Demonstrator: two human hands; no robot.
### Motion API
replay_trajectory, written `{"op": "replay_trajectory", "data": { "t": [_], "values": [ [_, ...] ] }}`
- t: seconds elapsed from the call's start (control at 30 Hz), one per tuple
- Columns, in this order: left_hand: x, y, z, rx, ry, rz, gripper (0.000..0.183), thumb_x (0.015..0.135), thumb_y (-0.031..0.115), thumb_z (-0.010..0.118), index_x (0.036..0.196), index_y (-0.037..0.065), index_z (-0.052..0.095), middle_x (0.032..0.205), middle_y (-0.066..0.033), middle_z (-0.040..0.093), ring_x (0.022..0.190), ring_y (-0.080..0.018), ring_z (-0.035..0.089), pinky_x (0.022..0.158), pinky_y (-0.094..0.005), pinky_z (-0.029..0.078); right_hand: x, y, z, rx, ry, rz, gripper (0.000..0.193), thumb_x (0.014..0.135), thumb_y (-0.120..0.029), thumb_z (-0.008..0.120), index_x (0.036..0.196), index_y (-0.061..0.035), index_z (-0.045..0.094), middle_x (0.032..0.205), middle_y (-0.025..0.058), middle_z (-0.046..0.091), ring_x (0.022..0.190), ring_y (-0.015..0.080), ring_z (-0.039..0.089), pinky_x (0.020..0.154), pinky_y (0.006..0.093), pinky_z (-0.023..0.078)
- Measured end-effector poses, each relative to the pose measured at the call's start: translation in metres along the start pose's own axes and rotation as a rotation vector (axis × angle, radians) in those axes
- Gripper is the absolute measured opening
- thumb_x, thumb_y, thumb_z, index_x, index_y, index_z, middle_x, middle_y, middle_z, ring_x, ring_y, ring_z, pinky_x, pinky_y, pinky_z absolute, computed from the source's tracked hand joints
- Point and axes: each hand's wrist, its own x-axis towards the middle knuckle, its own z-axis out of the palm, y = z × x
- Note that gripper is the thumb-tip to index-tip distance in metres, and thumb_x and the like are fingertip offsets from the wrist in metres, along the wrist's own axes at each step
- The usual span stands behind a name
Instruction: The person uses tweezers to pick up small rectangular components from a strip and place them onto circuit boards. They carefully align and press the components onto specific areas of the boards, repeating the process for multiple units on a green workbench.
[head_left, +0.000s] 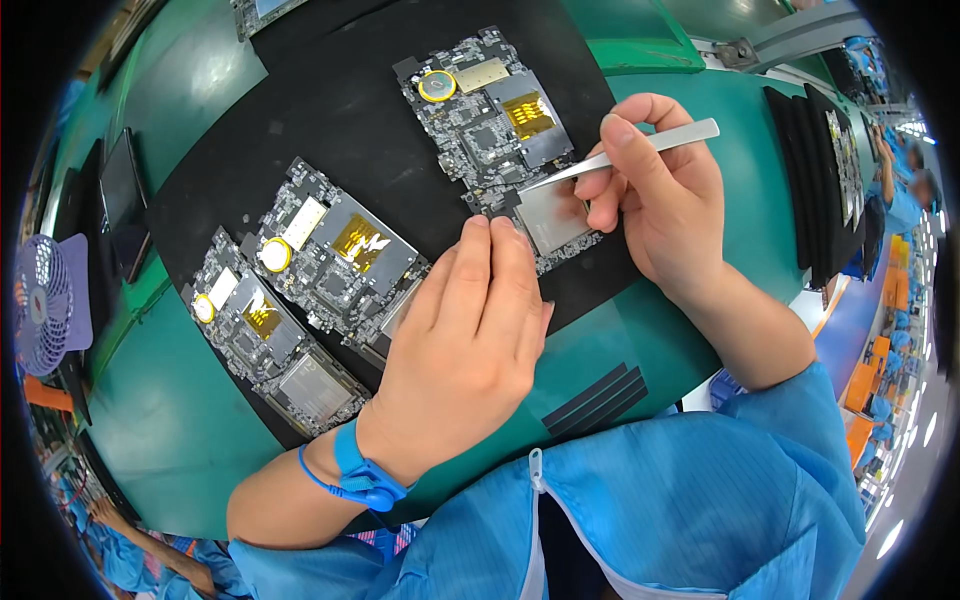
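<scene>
My right hand [675, 200] pinches metal tweezers [688, 135] between thumb and fingers. Their tips reach down to the right circuit board [485, 135], at the upper corner of its silver metal cover [550, 220]. At that board's near left edge rest the fingertips of my left hand [460, 340], its fingers stretched out and side by side; its thumb is mostly hidden. Under and beside the left hand lies a middle circuit board [335, 255], partly covered by it. A third circuit board [255, 330] is farther left. Each board carries a round yellow-rimmed part and an amber patch.
The boards lie on a black mat [370, 110] over a green table [150, 400]. Black strips [595, 400] sit near the front edge. A purple fan [45, 300] and a dark flat device [122, 190] stand left, black trays [815, 180] right. A blue strap [360, 475] circles my left wrist.
</scene>
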Motion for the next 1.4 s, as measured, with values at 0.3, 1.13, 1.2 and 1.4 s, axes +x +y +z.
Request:
{"op": "replay_trajectory", "data": {
  "t": [0.3,1.13,1.2,1.4],
  "values": [
    [-0.001,-0.001,0.000,0.009,-0.008,-0.001,0.048,0.069,0.013,0.069,0.108,-0.013,0.058,0.113,-0.0242,0.056,0.106,-0.0359,0.055,0.085,-0.0386,0.049,0.004,0.001,-0.001,0.014,-0.025,-0.022,0.025,0.093,-0.020,0.057,0.105,-0.0010,0.047,0.069,0.0087,0.063,0.051,0.0087,0.058,0.046,0.0194,0.045],
    [0.006,-0.005,-0.003,-0.184,0.015,-0.060,0.044,0.063,0.007,0.071,0.101,-0.011,0.058,0.120,-0.0250,0.050,0.103,-0.0374,0.053,0.085,-0.0401,0.048,-0.012,0.009,0.005,-0.117,-0.009,-0.394,0.022,0.091,-0.005,0.057,0.106,-0.0004,0.042,0.076,0.0063,0.058,0.059,0.0047,0.057,0.047,0.0177,0.046],
    [-0.002,0.000,0.000,-0.073,-0.002,-0.041,0.047,0.065,0.008,0.070,0.105,-0.012,0.057,0.118,-0.0255,0.052,0.106,-0.0378,0.053,0.086,-0.0392,0.048,-0.011,0.013,0.007,-0.170,-0.095,-0.506,0.022,0.090,-0.003,0.057,0.105,-0.0002,0.042,0.077,0.0071,0.059,0.059,0.0050,0.057,0.048,0.0176,0.046],
    [-0.002,0.000,0.000,0.009,-0.026,0.014,0.049,0.068,0.010,0.068,0.110,-0.013,0.057,0.115,-0.0254,0.054,0.108,-0.0376,0.053,0.086,-0.0374,0.049,-0.011,0.016,0.006,-0.286,-0.165,-0.572,0.022,0.090,-0.002,0.057,0.105,0.0008,0.042,0.077,0.0081,0.059,0.059,0.0057,0.056,0.050,0.0173,0.046]
  ]
}}
